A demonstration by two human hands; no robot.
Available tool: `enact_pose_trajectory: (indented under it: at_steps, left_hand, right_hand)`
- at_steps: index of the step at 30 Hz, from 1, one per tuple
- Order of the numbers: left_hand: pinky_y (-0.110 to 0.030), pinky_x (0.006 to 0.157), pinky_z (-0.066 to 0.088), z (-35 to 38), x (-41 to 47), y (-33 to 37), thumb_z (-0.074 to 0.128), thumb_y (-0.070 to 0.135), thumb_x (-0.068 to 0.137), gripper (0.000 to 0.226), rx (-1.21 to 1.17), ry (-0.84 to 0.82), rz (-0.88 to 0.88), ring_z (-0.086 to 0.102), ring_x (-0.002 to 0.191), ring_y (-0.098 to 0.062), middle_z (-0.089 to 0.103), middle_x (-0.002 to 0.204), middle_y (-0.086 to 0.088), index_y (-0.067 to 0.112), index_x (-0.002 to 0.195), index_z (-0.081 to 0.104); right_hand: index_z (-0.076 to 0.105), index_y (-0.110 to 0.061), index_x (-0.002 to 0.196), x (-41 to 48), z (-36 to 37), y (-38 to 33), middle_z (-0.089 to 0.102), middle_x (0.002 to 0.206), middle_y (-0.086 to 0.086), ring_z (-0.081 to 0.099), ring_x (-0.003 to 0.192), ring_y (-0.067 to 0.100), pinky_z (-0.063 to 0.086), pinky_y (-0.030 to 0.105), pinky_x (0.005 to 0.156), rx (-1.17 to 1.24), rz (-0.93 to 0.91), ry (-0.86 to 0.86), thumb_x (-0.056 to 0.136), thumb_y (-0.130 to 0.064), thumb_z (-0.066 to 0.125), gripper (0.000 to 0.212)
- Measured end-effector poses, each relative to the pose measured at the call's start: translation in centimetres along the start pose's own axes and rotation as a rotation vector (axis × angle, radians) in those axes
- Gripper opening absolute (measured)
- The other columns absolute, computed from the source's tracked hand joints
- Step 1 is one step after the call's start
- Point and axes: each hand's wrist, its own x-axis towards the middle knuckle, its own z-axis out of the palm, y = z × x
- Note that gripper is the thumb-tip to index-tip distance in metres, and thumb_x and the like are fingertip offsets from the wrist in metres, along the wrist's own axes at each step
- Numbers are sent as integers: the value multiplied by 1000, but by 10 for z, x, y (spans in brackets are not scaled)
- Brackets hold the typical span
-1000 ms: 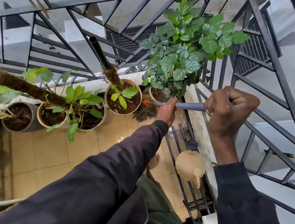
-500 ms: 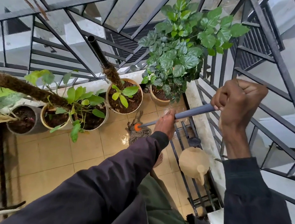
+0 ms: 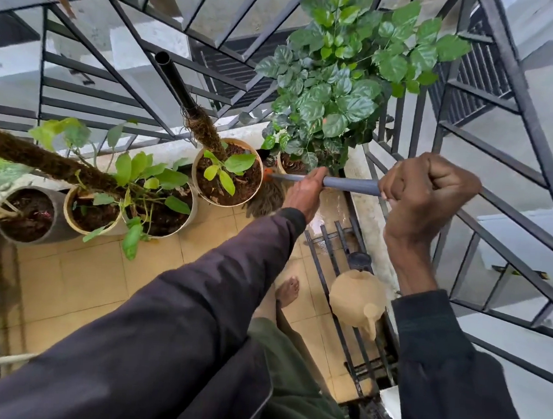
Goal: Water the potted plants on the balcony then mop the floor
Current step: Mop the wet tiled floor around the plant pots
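Your right hand (image 3: 427, 192), left hand (image 3: 303, 191) both curled tight round mop handle (image 3: 351, 184). Mop head (image 3: 267, 202) on tiles (image 3: 88, 276), squeezed beside moss-pole pot (image 3: 223, 203), leafy plant's pot (image 3: 280, 164) just behind. Watering can (image 3: 357, 298) on rack (image 3: 319, 273) near railing (image 3: 525, 97).

Left hand (image 3: 303, 195) and right hand (image 3: 428, 192) gripping mop handle (image 3: 351, 184), mop head (image 3: 266, 201) beside potted plant (image 3: 235, 169)

The beige tiled floor (image 3: 88, 279) carries a row of plant pots (image 3: 194, 182), a mop head (image 3: 267, 200) just beside one, and a bare foot (image 3: 289, 289).
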Motion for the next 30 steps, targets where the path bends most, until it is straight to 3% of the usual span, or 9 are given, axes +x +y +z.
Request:
enact_pose_trajectory:
  at_steps: [4,15,20,24,27,30]
  left_hand:
    - [-53,73,55,-2,3,-2,48,-12,91,28,-8,-1,-46,66,85,-41,61,112,-15,9,109,50]
    - [-54,71,55,5,-42,5,49,-14,87,35,68,-40,-89,65,86,-41,63,105,-16,7,115,50]
    - [-49,73,54,11,-100,-26,48,-9,94,34,149,-73,-152,66,89,-39,63,105,-15,8,124,47]
    - [-48,77,52,9,-144,-54,50,-8,95,35,190,-93,-250,66,96,-39,65,109,-17,7,127,49]
    - [-49,77,53,0,-160,-57,55,-5,95,31,147,-83,-254,66,97,-40,65,108,-18,7,124,51]
    - [-50,75,55,-10,-154,-44,51,-10,91,36,105,-18,-221,66,90,-39,66,102,-16,9,121,53]
  right_hand:
    - [45,-15,47,1,8,2,32,39,-9,30,34,23,32,27,47,-1,7,23,76,0,52,34]
    - [42,-13,44,-6,-4,-13,29,37,-6,29,34,24,32,24,49,2,84,13,77,7,48,38]
    - [47,-25,42,-26,-9,2,27,37,-1,29,33,17,31,27,49,58,195,-105,77,2,49,44]
    - [44,-25,42,-62,-4,12,27,38,-1,26,35,16,28,27,49,105,274,-191,77,5,46,46]
    - [46,-27,43,-76,-1,8,29,39,-5,26,36,16,28,28,50,154,244,-236,77,8,46,49]
    - [45,-15,48,-69,4,-9,29,40,-3,27,34,20,29,29,47,158,156,-245,77,10,46,38]
